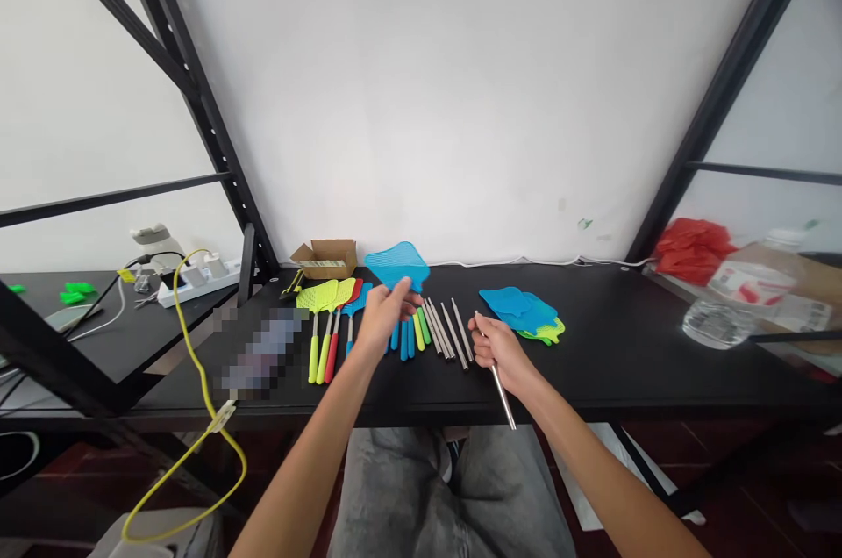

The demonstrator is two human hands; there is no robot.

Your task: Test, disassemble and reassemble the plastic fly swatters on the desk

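Left grip [392,305] pinches a blue swatter head [396,261] left of the loose rods [453,332]; right grip [503,353] clasps a metal rod [505,404] just right of them, its long axis running front to back, far end leaning left.

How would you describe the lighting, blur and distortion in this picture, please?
Head view: soft, even light on the white wall; head view: the right-hand black post slants, probably partly wide-angle distortion; head view: the red bag and clear bottle at right look smeared, while the left hand and right hand look clearer; head view: a pixelated patch covers part of the black table.
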